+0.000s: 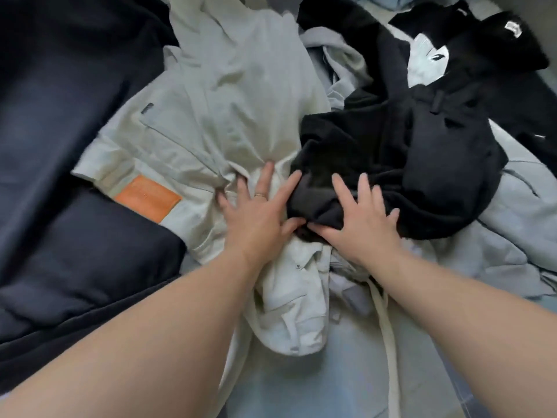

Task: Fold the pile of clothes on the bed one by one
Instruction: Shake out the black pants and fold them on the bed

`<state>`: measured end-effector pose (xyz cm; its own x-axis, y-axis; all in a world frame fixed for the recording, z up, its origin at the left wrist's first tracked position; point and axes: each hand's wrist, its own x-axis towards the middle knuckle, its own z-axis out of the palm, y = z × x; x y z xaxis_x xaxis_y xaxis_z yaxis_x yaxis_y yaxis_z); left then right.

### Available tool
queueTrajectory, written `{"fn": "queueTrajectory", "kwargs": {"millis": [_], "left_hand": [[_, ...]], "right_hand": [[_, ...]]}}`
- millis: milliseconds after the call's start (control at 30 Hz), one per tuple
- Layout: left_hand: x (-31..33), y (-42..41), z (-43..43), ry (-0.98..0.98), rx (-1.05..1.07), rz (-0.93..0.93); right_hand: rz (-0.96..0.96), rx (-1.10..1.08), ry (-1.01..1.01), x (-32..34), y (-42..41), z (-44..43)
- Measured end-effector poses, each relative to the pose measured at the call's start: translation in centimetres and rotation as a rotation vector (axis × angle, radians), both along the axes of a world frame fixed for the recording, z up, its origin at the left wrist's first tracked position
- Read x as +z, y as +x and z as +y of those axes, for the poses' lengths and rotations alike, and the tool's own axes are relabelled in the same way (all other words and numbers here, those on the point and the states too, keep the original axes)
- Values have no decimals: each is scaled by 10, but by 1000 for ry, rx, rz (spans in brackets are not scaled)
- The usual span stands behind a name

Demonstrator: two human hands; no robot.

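A heap of clothes covers the bed. A pale grey-green garment (229, 95) with an orange patch (147, 199) lies spread in the middle. A crumpled black garment (391, 164) sits to its right. My left hand (256, 212) lies flat with spread fingers, partly on the pale garment and touching the black one's edge. My right hand (358, 215) rests palm down on the black garment's near edge, fingers straight and spread, thumb tucked at the fabric's fold. Neither hand grips anything.
A dark navy padded garment (60, 176) fills the left side. More black clothes with white labels (470, 49) lie at the far right. Light blue-grey fabric (512, 230) lies to the right, and a pale strap (388, 342) runs toward me.
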<state>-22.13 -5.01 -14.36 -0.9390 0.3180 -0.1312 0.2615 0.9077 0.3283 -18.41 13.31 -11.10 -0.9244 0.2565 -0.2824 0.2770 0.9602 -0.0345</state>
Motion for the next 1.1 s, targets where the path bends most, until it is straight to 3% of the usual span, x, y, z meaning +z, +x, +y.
{"fn": "queueTrajectory", "kwargs": {"millis": [100,233,433,633,800,867,967,1100], "left_hand": [[-31,-6,17,-23,99,171],[-41,-17,29,-28,116,256],[-33,-19,32,-22,140,217],[-1,-14,37,155,201,12],[41,39,19,176,62,291],[49,64,7,222,-89,194],[55,114,-9,176,-245,-98],[67,176,-17,79,-451,-213]], "right_hand": [[73,57,75,-41,-15,10],[147,69,71,-57,-25,15],[98,74,-51,-51,-29,20],[-140,116,-259,-2,-25,41],[-157,139,-287,34,20,28],[-96,154,-343,44,41,22],[-18,198,-392,52,75,19],[209,-148,-448,52,117,9]]}}
